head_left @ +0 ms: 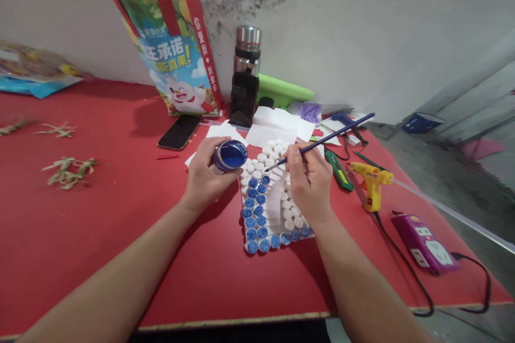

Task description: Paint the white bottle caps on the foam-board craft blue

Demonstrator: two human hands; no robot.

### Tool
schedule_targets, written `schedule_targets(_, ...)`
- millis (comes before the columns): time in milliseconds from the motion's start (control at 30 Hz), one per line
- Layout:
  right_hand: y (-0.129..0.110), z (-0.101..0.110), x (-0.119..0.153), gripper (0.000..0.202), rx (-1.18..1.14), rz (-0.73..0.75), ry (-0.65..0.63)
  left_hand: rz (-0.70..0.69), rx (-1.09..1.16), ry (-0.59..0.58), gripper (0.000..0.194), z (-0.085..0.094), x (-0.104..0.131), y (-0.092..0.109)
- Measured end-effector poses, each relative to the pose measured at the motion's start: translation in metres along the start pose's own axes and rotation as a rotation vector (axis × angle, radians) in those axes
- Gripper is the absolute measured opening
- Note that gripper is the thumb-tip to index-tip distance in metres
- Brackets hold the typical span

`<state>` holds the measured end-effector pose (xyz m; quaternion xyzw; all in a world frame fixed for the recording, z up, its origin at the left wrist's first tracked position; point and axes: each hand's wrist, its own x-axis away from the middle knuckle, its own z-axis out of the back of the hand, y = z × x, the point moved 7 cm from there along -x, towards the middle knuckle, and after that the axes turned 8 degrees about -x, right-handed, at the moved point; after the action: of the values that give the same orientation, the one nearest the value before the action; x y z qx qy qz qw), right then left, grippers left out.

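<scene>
My left hand [205, 174] is closed around a small jar of blue paint [232, 154], its open mouth tilted toward me. In my right hand [308, 179] is a thin paintbrush [332, 135] with a dark blue handle, pinched between thumb and fingers. The brush tip points down at the rolled paper discs on a white board [274, 229]. Blue discs [250, 222] run along the board's left side and front edge. White discs [287, 213] cover other parts, on both sides of a curved strip of folded white paper [274, 198]. My right hand hides part of the board.
Right of the board lie a green utility knife [338, 170], a yellow glue gun [372, 182] and a purple power strip [424, 244] with cords. Behind are a phone [179, 132], a bottle [245, 75] and a shopping bag [177, 53]. Knotted straw pieces [69, 171] lie left.
</scene>
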<state>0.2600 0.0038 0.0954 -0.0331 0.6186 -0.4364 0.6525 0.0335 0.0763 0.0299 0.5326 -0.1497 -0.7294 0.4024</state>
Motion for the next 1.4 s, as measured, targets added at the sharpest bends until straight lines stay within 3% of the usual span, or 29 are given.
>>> schedule_targets(267,0.006,-0.002,0.000,0.028,-0.006,-0.055,-0.030,0.006,-0.013,0.002,0.060,-0.002,0.000,-0.001)
schedule_targets(700,0.017,0.011,0.001,0.033,0.050,-0.077,0.073,-0.008,-0.035,-0.005,0.059,0.000,0.000,0.000)
schedule_targets(967,0.008,0.000,-0.001,0.029,-0.011,-0.074,-0.023,-0.013,-0.022,0.010,0.058,-0.002,-0.001,-0.001)
schedule_targets(1133,0.008,0.005,-0.001,0.032,0.040,-0.085,0.030,-0.027,-0.019,0.010,0.059,-0.001,-0.001,-0.001)
schedule_targets(1300,0.005,0.000,-0.001,0.029,0.005,-0.070,-0.040,-0.023,-0.019,0.001,0.057,-0.001,-0.001,-0.001)
schedule_targets(1400,0.002,0.003,-0.002,0.031,0.023,-0.045,-0.013,-0.019,-0.024,-0.002,0.057,-0.001,-0.001,0.000)
